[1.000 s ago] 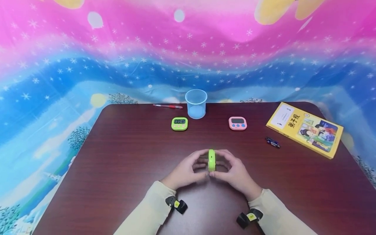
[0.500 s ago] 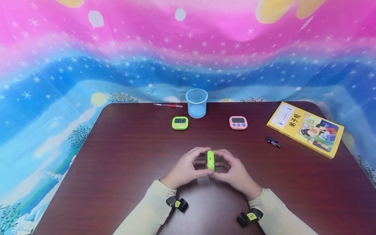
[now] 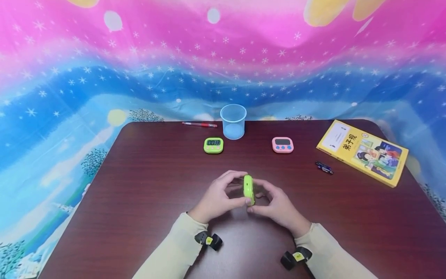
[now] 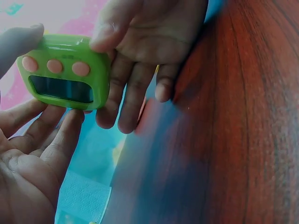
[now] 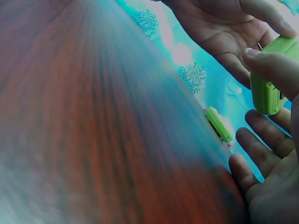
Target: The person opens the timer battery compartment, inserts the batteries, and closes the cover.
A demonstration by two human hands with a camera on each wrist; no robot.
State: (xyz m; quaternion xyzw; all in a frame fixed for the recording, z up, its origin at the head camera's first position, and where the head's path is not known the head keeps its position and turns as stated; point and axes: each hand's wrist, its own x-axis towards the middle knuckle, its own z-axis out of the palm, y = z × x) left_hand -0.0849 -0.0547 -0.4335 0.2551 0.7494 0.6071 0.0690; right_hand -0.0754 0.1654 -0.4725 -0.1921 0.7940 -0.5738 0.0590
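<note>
- A snowflake-patterned cloth (image 3: 139, 50) hangs behind the dark wooden table (image 3: 150, 190), where a translucent blue cup (image 3: 233, 130) stands upright at the back, probably out of my way there.
- The held green timer (image 3: 248, 190) is on my side of the cup, a little to its right, edge-on to my eyes.
- My left hand (image 3: 217, 199) pinches it between thumb and fingertips; my right hand (image 3: 278, 201) pinches its other end, the spare fingers spread.
- Gripping by the edges, I seem to be keeping the pink buttons (image 4: 54, 66) and dark screen (image 4: 61, 88) uncovered.
- Just in front of the cup, slightly left, lies a second green timer (image 3: 213, 145), face up, perhaps so its digits can be read.
- Left of the cup lies a red pen (image 3: 199, 124); to its right, a pink timer (image 3: 282, 145); farther right, a yellow book (image 3: 362, 153).
</note>
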